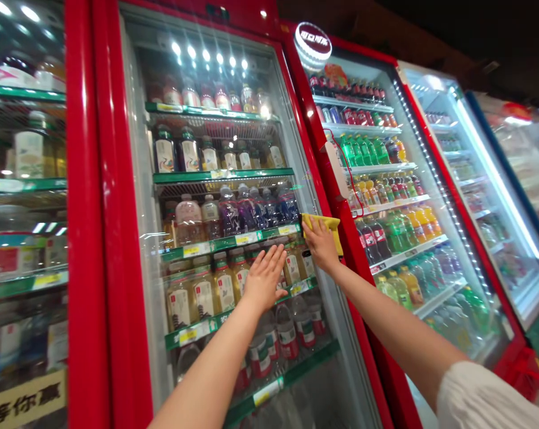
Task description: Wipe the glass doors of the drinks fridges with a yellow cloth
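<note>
My left hand lies flat against the glass door of a red drinks fridge, fingers stretched and thumb out, holding nothing. Up and to the right of it, my right hand presses a yellow cloth against the right edge of the same door. The cloth sticks out above and beside the fingers. Part of it is hidden under the palm. Behind the glass near my hands stand pale yellow bottles and a row of dark purple bottles.
A red-framed fridge of soft drinks stands to the right, with a white box and red cord on its near side. Farther right is a lit fridge. Another red-framed fridge adjoins on the left.
</note>
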Action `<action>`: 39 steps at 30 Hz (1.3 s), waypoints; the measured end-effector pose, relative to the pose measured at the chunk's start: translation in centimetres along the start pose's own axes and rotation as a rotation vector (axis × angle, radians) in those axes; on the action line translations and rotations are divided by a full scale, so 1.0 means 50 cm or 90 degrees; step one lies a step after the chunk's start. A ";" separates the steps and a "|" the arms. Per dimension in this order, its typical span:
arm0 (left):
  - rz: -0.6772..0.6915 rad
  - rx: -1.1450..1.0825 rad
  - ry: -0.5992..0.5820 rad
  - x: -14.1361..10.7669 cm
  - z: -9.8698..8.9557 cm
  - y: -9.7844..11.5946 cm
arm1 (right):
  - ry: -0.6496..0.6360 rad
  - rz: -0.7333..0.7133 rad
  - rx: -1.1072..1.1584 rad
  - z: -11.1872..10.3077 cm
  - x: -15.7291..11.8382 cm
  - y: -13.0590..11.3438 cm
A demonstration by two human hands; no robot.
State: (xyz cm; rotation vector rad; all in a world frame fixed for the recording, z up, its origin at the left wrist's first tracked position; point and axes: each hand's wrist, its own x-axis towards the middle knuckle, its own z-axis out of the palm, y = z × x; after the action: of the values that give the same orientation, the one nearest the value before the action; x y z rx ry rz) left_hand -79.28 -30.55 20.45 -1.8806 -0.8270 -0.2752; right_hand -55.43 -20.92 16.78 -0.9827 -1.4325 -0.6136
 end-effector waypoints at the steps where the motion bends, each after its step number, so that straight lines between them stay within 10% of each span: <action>1: -0.008 0.004 -0.001 -0.011 -0.004 -0.004 | -0.016 -0.035 -0.003 -0.003 -0.016 -0.013; 6: -0.067 0.020 -0.024 -0.075 -0.037 -0.039 | -0.069 -0.089 0.012 -0.017 -0.099 -0.022; 11: -0.086 0.040 -0.022 -0.112 -0.059 -0.076 | -0.005 0.062 0.039 0.012 -0.006 -0.076; 18: -0.111 0.050 -0.014 -0.159 -0.058 -0.089 | -0.075 -0.199 0.033 -0.001 -0.095 -0.133; 24: -0.104 0.039 -0.054 -0.179 -0.076 -0.096 | -0.014 -0.043 0.028 -0.004 -0.035 -0.196; 31: -0.114 0.035 -0.060 -0.201 -0.087 -0.102 | -0.094 -0.249 0.029 -0.003 -0.081 -0.251; 39: -0.112 0.054 -0.049 -0.209 -0.090 -0.115 | -0.071 -0.155 -0.021 -0.008 -0.063 -0.299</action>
State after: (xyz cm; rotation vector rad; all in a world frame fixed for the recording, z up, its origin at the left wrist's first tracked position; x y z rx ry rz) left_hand -89.96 -37.45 21.10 -1.7515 -1.0435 -0.2729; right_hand -68.19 -29.35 16.54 -0.8856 -1.6604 -0.7722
